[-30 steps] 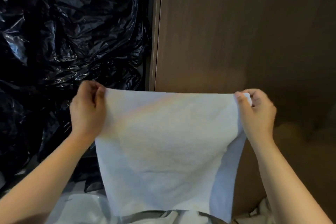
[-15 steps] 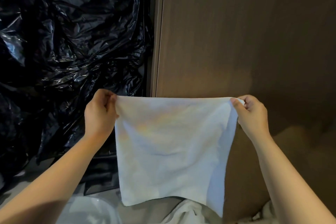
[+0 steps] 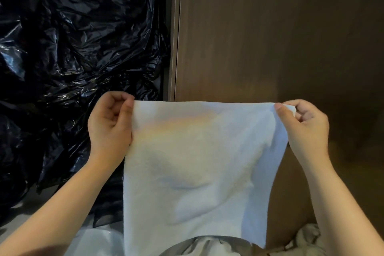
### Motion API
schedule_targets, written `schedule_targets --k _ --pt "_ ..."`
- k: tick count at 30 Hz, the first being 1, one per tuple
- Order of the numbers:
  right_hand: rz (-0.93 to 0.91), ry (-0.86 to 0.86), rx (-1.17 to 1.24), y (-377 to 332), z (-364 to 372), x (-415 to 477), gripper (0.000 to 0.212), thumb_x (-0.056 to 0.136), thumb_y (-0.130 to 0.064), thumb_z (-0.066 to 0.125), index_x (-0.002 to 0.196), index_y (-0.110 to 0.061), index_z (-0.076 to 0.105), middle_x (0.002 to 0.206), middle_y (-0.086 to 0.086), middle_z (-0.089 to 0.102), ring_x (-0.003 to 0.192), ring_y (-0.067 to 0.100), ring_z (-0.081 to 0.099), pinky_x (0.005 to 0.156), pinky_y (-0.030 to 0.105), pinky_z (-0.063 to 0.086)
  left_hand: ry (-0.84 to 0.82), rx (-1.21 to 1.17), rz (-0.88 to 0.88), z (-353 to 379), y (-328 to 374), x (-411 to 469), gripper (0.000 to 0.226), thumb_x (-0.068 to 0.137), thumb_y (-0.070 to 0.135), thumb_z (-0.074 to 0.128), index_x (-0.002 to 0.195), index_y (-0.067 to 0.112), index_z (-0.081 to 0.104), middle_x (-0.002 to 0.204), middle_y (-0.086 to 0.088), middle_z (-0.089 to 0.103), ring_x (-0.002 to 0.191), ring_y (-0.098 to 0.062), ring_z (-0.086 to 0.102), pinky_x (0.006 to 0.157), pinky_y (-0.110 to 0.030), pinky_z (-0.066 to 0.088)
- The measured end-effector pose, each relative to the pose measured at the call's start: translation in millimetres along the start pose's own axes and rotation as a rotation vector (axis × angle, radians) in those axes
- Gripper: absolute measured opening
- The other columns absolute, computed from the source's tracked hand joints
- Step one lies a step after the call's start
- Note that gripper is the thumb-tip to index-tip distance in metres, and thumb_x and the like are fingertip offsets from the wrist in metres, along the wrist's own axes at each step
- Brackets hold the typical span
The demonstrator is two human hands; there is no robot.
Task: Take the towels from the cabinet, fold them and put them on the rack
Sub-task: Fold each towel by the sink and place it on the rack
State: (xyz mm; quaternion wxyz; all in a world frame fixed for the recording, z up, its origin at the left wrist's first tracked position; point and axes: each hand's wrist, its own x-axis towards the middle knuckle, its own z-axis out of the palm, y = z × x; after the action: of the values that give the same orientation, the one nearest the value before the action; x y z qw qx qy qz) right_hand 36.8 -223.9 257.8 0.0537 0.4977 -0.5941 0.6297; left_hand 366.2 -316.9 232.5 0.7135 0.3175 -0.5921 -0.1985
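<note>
A: Where is the towel [image 3: 197, 162], and how will it handle?
B: It hangs in the air in front of the person, its top edge stretched level between both hands, the rest draping down; it looks light, soft and limp, so I judge it will sag wherever it is not held
A: And the grip?
B: The left hand [image 3: 110, 129] pinches the top left corner between thumb and curled fingers; the right hand [image 3: 305, 129] pinches the top right corner likewise; the corners seem the best hold for a clean fold
A: Around it?
B: Crumpled black plastic [image 3: 72, 48] on the left; a brown wooden panel [image 3: 270, 37] behind
</note>
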Motion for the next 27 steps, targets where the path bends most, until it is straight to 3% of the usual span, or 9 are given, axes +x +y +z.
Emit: schedule_targets --k 4,9,11,13,16,19,22,24,27 --pt "-0.032 0.032 0.05 -34 -23 -17 0.012 0.092 -0.034 0.066 0.081 -0.031 0.065 0.072 -0.009 0.064 0.071 0.007 0.061 0.059 0.023 0.048 0.016 -0.065 0.034 -8 34 -12 0.015 0.098 0.017 0.055 0.089 0.028 0.061 0.069 0.014 0.063 0.052 -0.002 0.051 0.045 -0.013 0.04" --pt "-0.018 0.054 0.115 -56 -53 -31 0.014 0.091 -0.037 0.066 0.079 -0.029 0.069 0.074 -0.012 0.066 0.068 -0.004 0.061 0.058 0.019 0.046 0.043 -0.111 0.078 -27 63 -23 0.017 0.097 0.014 0.057 0.089 0.029 0.061 0.073 0.023 0.065 0.062 0.006 0.054 0.057 -0.006 0.042" --pt "0.035 0.029 0.097 -47 -55 -34 0.013 0.089 -0.038 0.068 0.081 -0.028 0.071 0.075 -0.008 0.067 0.069 0.003 0.063 0.058 0.021 0.048 0.026 -0.077 0.008 -28 58 -23 0.016 0.095 0.016 0.058 0.087 0.029 0.063 0.069 0.022 0.065 0.059 0.006 0.054 0.054 -0.004 0.041" --pt "0.117 -0.025 0.044 -28 -49 -40 0.018 0.088 -0.037 0.07 0.077 -0.022 0.071 0.067 0.002 0.064 0.057 0.012 0.056 0.056 0.025 0.045 -0.027 0.008 -0.098 -26 41 -28 0.016 0.094 0.016 0.06 0.084 0.028 0.063 0.061 0.019 0.063 0.052 0.005 0.051 0.049 -0.004 0.038" --pt "0.216 -0.154 -0.097 9 -29 -65 0.028 0.088 -0.036 0.07 0.07 -0.015 0.067 0.055 0.007 0.055 0.052 0.018 0.048 0.051 0.03 0.037 -0.134 0.204 -0.223 -25 3 -50 0.02 0.092 0.014 0.059 0.08 0.03 0.061 0.059 0.002 0.061 0.05 0.004 0.051 0.052 -0.005 0.038" --pt "0.259 -0.214 -0.212 43 -9 -95 0.025 0.09 -0.036 0.068 0.074 -0.017 0.068 0.061 0.001 0.064 0.059 0.021 0.06 0.052 0.03 0.041 -0.203 0.33 -0.299 -25 -31 -80 0.022 0.094 0.016 0.058 0.078 0.032 0.058 0.063 -0.01 0.061 0.053 -0.008 0.054 0.053 -0.015 0.043" --pt "0.281 -0.267 -0.355 68 4 -114 0.024 0.092 -0.041 0.064 0.09 -0.018 0.07 0.076 -0.005 0.068 0.07 0.013 0.063 0.058 0.025 0.045 -0.237 0.374 -0.343 -24 -54 -104 0.022 0.095 0.017 0.056 0.08 0.034 0.058 0.063 -0.008 0.062 0.056 -0.018 0.058 0.047 -0.019 0.048" --pt "0.287 -0.283 -0.435 78 10 -119 0.029 0.093 -0.046 0.061 0.1 -0.018 0.069 0.086 -0.003 0.069 0.077 0.013 0.063 0.065 0.026 0.05 -0.258 0.42 -0.36 -23 -62 -111 0.019 0.096 0.022 0.054 0.083 0.035 0.057 0.064 -0.005 0.065 0.052 -0.018 0.059 0.051 -0.03 0.053" --pt "0.228 -0.281 -0.504 82 12 -118 0.031 0.093 -0.047 0.059 0.099 -0.019 0.07 0.082 -0.005 0.068 0.073 0.011 0.062 0.061 0.023 0.048 -0.26 0.503 -0.379 -25 -70 -112 0.012 0.095 0.027 0.054 0.087 0.033 0.06 0.065 0.0 0.066 0.063 -0.018 0.062 0.06 -0.034 0.051"
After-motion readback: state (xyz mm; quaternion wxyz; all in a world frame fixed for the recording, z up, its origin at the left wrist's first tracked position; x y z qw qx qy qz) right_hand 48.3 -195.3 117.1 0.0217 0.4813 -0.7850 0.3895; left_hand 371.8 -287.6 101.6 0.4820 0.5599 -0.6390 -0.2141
